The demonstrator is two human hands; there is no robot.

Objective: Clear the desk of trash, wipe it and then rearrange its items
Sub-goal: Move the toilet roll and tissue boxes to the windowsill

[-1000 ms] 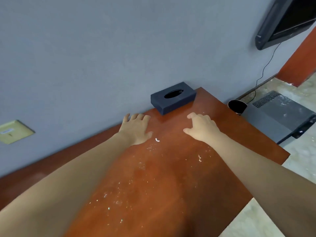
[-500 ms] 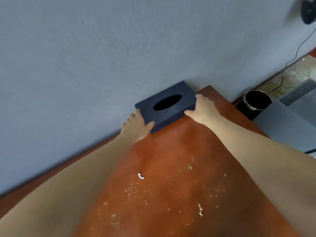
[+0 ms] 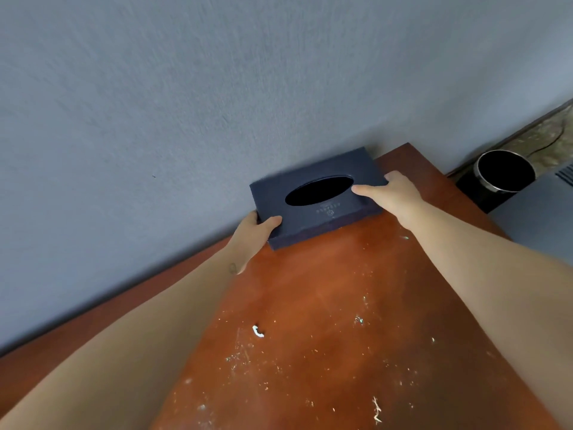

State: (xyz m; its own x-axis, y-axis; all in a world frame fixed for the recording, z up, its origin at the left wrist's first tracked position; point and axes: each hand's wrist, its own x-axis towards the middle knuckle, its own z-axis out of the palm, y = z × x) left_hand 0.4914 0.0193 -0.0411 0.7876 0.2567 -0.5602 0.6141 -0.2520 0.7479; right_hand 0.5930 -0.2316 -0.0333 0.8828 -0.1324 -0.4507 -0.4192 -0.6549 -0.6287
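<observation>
1. Nearest, the reddish-brown wooden desk (image 3: pixel 310 290) is littered with fine white crumbs (image 3: pixel 242 352) and one curled white scrap (image 3: pixel 258 331), so the clearing and wiping are judged not yet done.
2. Farther in, the left hand (image 3: pixel 257 226) grips the near-left corner of the dark navy rectangular tissue box (image 3: pixel 310 225), with its thumb on top.
3. The right hand (image 3: pixel 393 190) holds the box's right end, thumb laid flat beside the oval opening and fingers wrapped over the far edge.
4. The box sits at the desk's far end, against the grey wall (image 3: pixel 217 103); whether it is off the surface cannot be told.
5. The step is probably best done by lifting the box level with even grip on both ends, not dragging it through the crumbs.
6. Pale print and a small emblem (image 3: pixel 329 209) lie below the opening, too small to read.
7. Farthest right, a black cylindrical bin (image 3: pixel 504 178) with a silver rim stands on the floor, handy for the trash.
</observation>
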